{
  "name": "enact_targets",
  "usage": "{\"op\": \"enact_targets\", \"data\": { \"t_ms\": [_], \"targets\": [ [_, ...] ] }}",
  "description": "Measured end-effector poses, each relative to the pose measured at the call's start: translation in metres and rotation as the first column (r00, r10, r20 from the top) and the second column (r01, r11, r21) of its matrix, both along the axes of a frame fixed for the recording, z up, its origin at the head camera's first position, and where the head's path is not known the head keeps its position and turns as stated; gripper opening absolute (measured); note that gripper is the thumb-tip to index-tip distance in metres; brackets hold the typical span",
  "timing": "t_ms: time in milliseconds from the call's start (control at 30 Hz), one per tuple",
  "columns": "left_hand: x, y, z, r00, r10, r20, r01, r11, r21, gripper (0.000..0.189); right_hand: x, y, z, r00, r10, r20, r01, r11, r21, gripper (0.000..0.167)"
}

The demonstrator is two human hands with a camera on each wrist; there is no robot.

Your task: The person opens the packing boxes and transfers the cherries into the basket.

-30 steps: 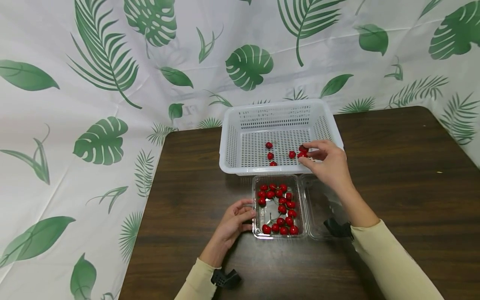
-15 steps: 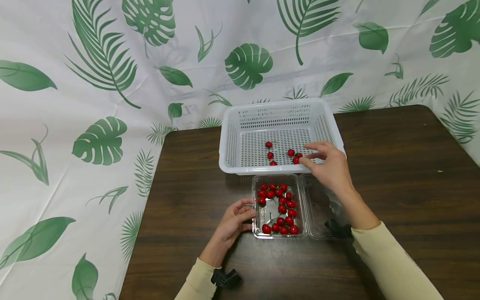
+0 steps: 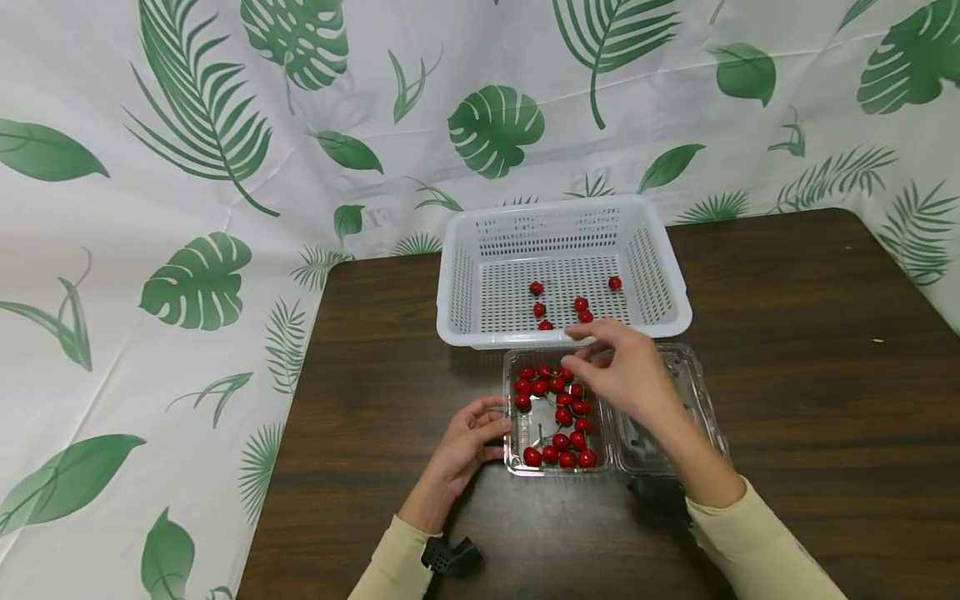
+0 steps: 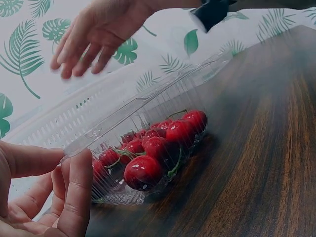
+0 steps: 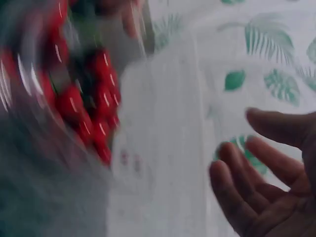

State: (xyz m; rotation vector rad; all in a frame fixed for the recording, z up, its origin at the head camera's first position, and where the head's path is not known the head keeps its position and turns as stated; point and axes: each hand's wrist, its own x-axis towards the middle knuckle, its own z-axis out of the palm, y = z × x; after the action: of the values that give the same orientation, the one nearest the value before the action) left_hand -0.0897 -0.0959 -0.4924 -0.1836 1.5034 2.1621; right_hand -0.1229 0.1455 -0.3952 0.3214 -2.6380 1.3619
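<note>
A clear plastic clamshell box lies open on the table with several red, stemmed cherries inside. At its left rim, my left hand pinches the edge between thumb and fingers, as the left wrist view shows. My right hand hovers over the box's upper right corner, near the basket's front rim. Its thumb and fingers are apart and loosely bent in the right wrist view, with nothing visible between them. Behind the box stands a white perforated basket, holding several more cherries on its floor.
The clamshell's hinged lid lies flat to the right, partly under my right forearm. The dark wooden table extends to both sides. A white leaf-print cloth hangs behind the basket.
My right hand has left the basket's right part and moved down and left over the clamshell. A cherry now shows at the basket's right. My left hand stays at the rim.
</note>
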Motion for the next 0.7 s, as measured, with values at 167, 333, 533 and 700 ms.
{"op": "enact_targets", "data": {
  "t_ms": [167,333,533,700],
  "targets": [
    [-0.001,-0.001,0.0,1.0,-0.006,0.006,0.006,1.0,-0.001,0.037,0.014,-0.023,-0.016,0.971,0.089,0.221,-0.116,0.987,0.111,0.037],
    [-0.002,-0.002,0.0,1.0,-0.012,0.007,0.012,1.0,0.004,0.038,0.017,-0.04,-0.034,0.952,0.095,0.29,-0.138,0.982,0.132,0.042],
    [-0.001,-0.002,-0.001,1.0,-0.013,0.007,0.013,1.0,0.007,0.037,0.015,-0.052,-0.05,0.942,0.106,0.319,-0.156,0.979,0.134,0.053],
    [-0.001,-0.002,0.0,1.0,-0.011,0.007,0.011,1.0,0.015,0.037,0.012,-0.056,-0.058,0.941,0.087,0.328,-0.15,0.973,0.174,0.06]
  ]
}}
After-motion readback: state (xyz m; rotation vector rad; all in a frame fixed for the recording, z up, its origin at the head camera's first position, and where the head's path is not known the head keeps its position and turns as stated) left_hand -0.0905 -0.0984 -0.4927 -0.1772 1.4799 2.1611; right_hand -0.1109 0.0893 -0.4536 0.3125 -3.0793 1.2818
